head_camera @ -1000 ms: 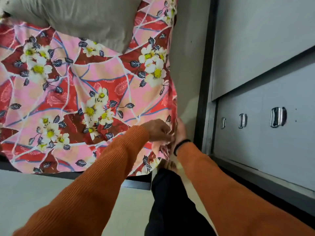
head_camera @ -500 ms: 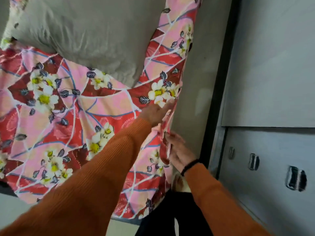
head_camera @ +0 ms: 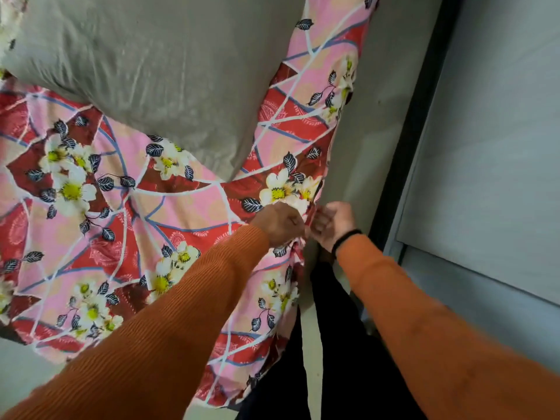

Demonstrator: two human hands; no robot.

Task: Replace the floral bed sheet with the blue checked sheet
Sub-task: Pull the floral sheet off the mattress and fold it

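Note:
The floral bed sheet point(head_camera: 169, 219), pink and red with white flowers, covers the bed across the left and middle of the head view. My left hand point(head_camera: 280, 222) grips the sheet's right edge with curled fingers, on top of the bed. My right hand point(head_camera: 331, 224) pinches the same edge from the side, in the gap next to the bed. Both hands sit close together, almost touching. The blue checked sheet is not in view.
A grey pillow point(head_camera: 145, 71) lies on the sheet at the top left. A narrow strip of floor point(head_camera: 375, 116) runs between the bed and a grey cabinet point(head_camera: 497, 147) on the right. My dark trouser legs point(head_camera: 339, 344) stand in that gap.
Both hands have moved further up along the sheet's right edge toward the pillow, and the camera has followed. They have come closer together on the edge.

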